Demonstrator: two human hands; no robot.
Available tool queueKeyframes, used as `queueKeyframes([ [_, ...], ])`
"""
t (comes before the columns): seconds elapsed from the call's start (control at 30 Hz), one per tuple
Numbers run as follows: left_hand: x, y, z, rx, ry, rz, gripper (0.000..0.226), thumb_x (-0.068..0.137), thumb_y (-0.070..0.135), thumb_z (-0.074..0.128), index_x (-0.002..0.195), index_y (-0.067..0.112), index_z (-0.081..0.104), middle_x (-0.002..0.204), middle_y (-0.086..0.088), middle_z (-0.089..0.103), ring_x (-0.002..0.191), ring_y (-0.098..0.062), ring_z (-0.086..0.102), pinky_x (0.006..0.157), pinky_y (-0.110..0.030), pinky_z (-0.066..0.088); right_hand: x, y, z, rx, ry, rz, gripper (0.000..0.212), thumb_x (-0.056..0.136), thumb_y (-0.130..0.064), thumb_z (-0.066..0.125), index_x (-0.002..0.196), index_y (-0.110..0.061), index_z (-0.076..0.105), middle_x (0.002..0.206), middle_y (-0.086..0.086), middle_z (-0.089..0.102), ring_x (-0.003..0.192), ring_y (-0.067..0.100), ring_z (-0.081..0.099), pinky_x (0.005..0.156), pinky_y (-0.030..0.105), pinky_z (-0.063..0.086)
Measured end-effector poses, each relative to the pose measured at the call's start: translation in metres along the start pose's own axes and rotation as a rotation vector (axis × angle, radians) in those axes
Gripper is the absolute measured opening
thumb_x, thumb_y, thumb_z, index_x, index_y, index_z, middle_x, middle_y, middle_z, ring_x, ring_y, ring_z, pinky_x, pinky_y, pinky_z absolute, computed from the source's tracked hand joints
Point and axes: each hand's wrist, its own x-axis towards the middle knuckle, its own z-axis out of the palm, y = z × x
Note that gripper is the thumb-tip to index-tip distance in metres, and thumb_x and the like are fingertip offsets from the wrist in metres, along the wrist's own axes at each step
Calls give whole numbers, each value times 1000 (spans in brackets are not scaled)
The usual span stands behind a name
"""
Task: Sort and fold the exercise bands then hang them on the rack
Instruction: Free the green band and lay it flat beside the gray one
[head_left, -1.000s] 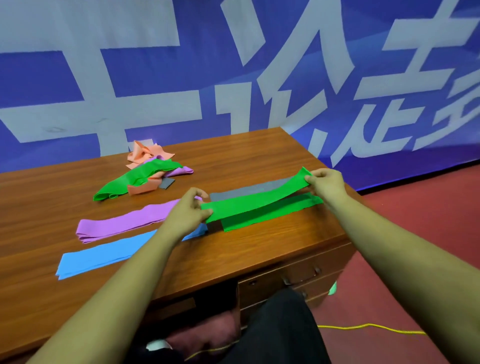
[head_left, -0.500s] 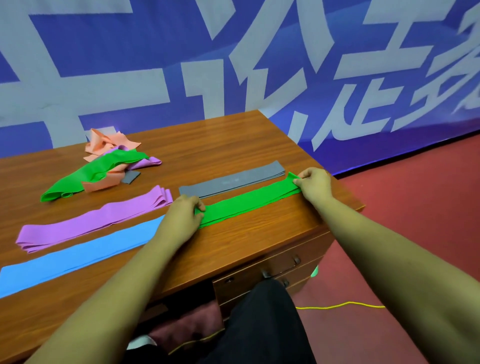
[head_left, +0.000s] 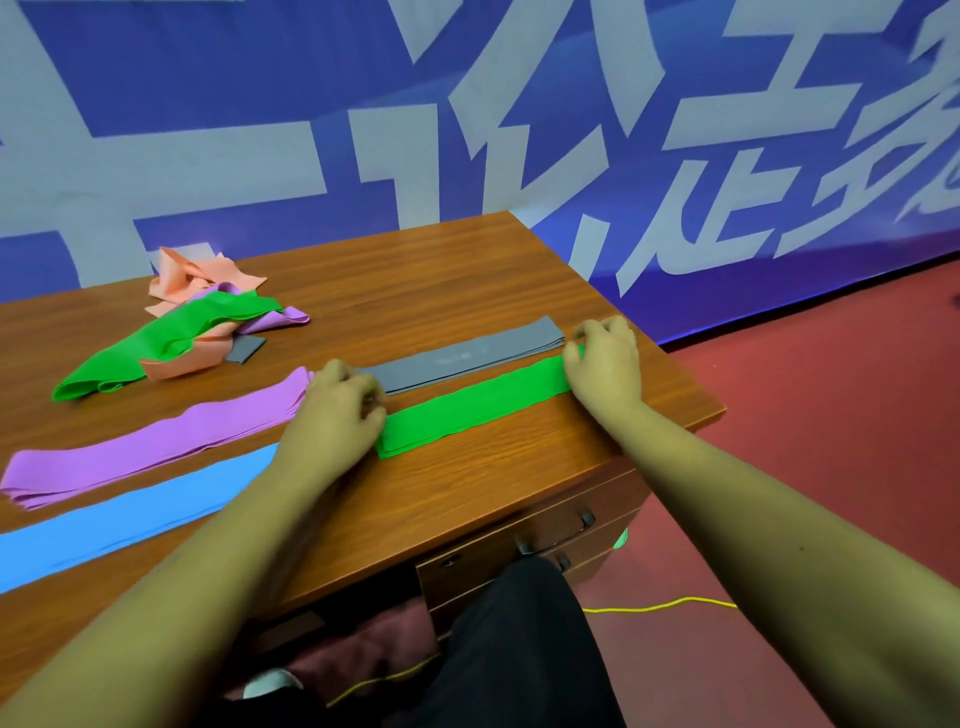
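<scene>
I read the folded green band (head_left: 475, 402) lying flat near the right front corner of the wooden desk (head_left: 467, 270), long axis running near-left to far-right, parallel to the grey band (head_left: 467, 361) just behind it. The left hand (head_left: 337, 410) grips its near-left end with curled fingers and the right hand (head_left: 605, 364) grips its far-right end. Count: four flat bands (green, grey, purple band (head_left: 156, 447), blue band (head_left: 119, 525)), one each, plus one mixed heap (head_left: 176, 327) far left; the desk stands on a red floor (head_left: 831, 415) before a blue banner (head_left: 208, 78) with white characters.
</scene>
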Motion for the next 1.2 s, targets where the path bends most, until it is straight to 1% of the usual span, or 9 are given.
queueKeyframes([
  [0.13,24,-35,-43,46,108,-86,18,81,6,66,99,4,68,105,-20,54,102,-36,53,92,-38,40,7,-69,6,126,-185,-182,28,92,-25,55,112,-9,64,118,13,55,104,31,56,92,38,46],
  [0.3,41,-103,-80,120,90,-264,30,83,15,65,111,6,63,114,-21,57,108,-39,54,92,-42,43,10,-170,43,270,-391,-279,25,91,-26,61,110,-12,65,114,12,61,102,27,59,84,28,40],
  [0.57,58,-199,-98,142,244,-355,42,85,12,62,125,1,54,124,-26,53,118,-43,48,102,-48,40,24,-293,121,289,-466,-381,23,89,-18,60,105,-4,67,106,16,67,99,32,60,82,34,43],
  [0.67,71,-218,-98,86,175,-387,44,90,20,60,131,5,53,129,-23,56,120,-39,50,101,-45,41,37,-325,145,316,-492,-366,27,85,-13,61,110,-4,67,112,15,69,105,31,60,88,34,41],
  [0.8,77,-239,-89,58,66,-427,40,89,19,63,126,4,60,119,-25,57,114,-39,53,97,-37,38,47,-343,177,187,-622,-542,41,81,-15,67,122,-12,65,122,12,67,113,32,60,91,34,45],
  [0.87,77,-248,-88,54,93,-421,37,86,15,66,122,3,63,113,-25,56,111,-39,54,97,-35,38,47,-341,193,98,-616,-580,35,82,-15,66,117,-13,68,121,12,68,112,33,60,91,35,47],
  [0.97,79,-254,-91,62,162,-385,29,83,10,66,111,6,68,105,-22,61,102,-38,57,88,-36,41,48,-339,204,127,-508,-530,13,81,-14,63,91,-15,72,101,11,72,99,36,63,86,42,49],
  [1.1,84,-249,-108,68,254,-338,18,84,12,67,101,9,70,97,-18,59,96,-36,56,79,-32,37,52,-347,191,380,-360,-433,12,81,-15,55,85,-18,66,89,2,71,89,28,63,82,42,50],
  [1.2,86,-237,-126,20,347,-317,18,83,15,66,100,13,70,102,-19,58,104,-35,53,88,-34,38,56,-360,163,587,-329,-405,9,85,-13,55,87,-16,63,81,-5,66,80,18,60,74,32,47],
])
